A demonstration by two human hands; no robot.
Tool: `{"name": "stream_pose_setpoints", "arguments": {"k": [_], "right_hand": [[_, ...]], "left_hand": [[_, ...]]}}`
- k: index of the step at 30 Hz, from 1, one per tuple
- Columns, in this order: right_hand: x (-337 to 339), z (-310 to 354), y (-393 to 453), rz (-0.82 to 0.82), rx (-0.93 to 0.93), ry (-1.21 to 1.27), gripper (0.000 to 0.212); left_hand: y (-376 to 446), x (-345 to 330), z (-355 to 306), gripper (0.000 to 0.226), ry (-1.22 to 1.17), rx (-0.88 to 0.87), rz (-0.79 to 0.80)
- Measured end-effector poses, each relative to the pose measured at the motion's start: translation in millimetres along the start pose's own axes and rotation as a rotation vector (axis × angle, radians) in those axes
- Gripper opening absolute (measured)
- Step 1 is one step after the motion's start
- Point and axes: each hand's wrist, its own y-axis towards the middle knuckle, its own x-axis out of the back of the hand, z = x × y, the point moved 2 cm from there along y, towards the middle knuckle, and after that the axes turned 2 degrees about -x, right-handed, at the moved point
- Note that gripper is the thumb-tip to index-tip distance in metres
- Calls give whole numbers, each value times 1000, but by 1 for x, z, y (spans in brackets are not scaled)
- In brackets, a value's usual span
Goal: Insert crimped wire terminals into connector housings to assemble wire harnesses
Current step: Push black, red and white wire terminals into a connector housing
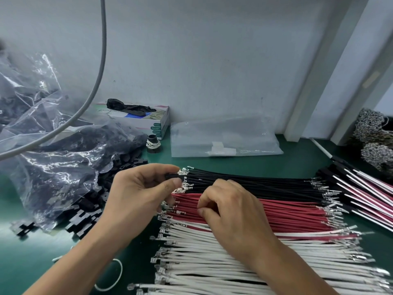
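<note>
— Progress, roughly?

— Early days, judging by the piles. Finished harnesses (361,194) stacked at right edge of frame, black housings on, red and white leads showing; far more loose wire lying mid-frame.

— Hands?

— Left hand (136,194) pinching one small black housing (173,177) between thumb and forefinger, right at the terminal ends of the black wires (244,182). Right hand (229,211) curled over the red wires (276,211), fingertips apparently pinching one; hard to tell which.

— Counts?

— Three loose rows: black on top, red in the middle, white wires (212,252) at bottom of frame. Dozens in each, too tightly packed to number. One clear bag of housings (63,162) at left, spilling. Several finished harnesses, no exact figure.
</note>
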Motion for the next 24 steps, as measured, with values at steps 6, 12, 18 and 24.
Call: {"name": "stream_pose_setpoints", "arguments": {"k": [6,12,18,24], "right_hand": [[4,-2,-4,-34,36,-13,11],[17,-13,-5,-143,82,204,22],[28,-12,-7,-312,118,256,18],[30,-9,-9,-354,117,285,15]], "left_hand": [[0,2,-3,23,-71,24,-22],[3,5,-3,24,-205,107,-27],[2,3,-4,39,-368,245,110],[2,4,-5,34,-415,299,187]]}}
